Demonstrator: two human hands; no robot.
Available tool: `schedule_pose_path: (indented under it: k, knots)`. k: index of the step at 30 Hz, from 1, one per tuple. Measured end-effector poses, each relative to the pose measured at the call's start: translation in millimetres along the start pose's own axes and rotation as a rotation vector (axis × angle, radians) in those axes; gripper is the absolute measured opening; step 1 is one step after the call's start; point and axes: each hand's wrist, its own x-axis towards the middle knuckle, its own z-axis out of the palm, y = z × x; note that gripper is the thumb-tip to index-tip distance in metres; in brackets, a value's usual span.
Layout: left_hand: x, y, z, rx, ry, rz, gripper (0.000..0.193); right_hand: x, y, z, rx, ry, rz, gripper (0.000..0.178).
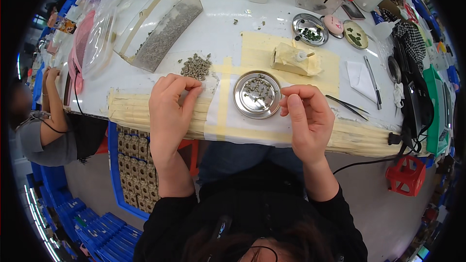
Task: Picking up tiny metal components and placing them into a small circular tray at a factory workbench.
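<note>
My left hand (170, 106) is at the table's near edge, thumb and index finger pinched together just below a pile of small grey metal parts (195, 67). Whatever lies between those fingertips is too small to make out. Beside the right rim of a round steel dish (239, 104), my right hand (311, 119) has its fingers curled and the thumb close against them. I cannot make out anything in its grip. Several small greenish-grey pieces (259, 90) lie scattered in the dish.
Black tweezers (347, 106) and a pen (373, 82) lie to the right. Behind the dish stands a tape-covered block (293, 60). A clear box of grey parts (167, 31) is at the back left. A person (46, 136) sits far left; a red stool (406, 177) stands right.
</note>
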Motion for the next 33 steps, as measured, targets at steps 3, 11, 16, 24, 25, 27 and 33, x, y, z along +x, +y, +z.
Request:
schedule_pose_path:
  k: [3,11,16,24,25,27,33]
  knots:
    - [0.4,-1.4,1.2,0.056,0.018,0.068,0.008,-0.2,0.7,0.2,0.006,0.0,0.002,0.016]
    - [-0.8,-8.8,-3.7,-0.016,-0.032,0.107,0.008,-0.3,0.7,0.0,0.052,0.02,0.032,0.012]
    - [0.5,-5.7,-7.1,-0.03,-0.071,0.041,0.007,-0.2,0.7,0.6,0.05,0.019,0.035,0.012]
    - [2.2,-6.2,-5.9,-0.024,-0.027,0.048,0.011,-0.6,1.5,-0.1,0.053,0.012,0.036,0.012]
    - [1.5,-5.1,-5.6,-0.099,0.018,-0.006,0.011,-0.7,1.6,0.0,0.051,0.012,0.036,0.012]
    - [0.0,0.0,-3.2,-0.252,0.108,-0.112,0.01,-0.6,0.0,0.4,0.049,0.021,0.042,0.011]
    - [6.5,30.8,16.5,-0.666,0.133,0.083,0.013,-0.3,0.4,0.3,-0.004,-0.025,0.04,0.01]
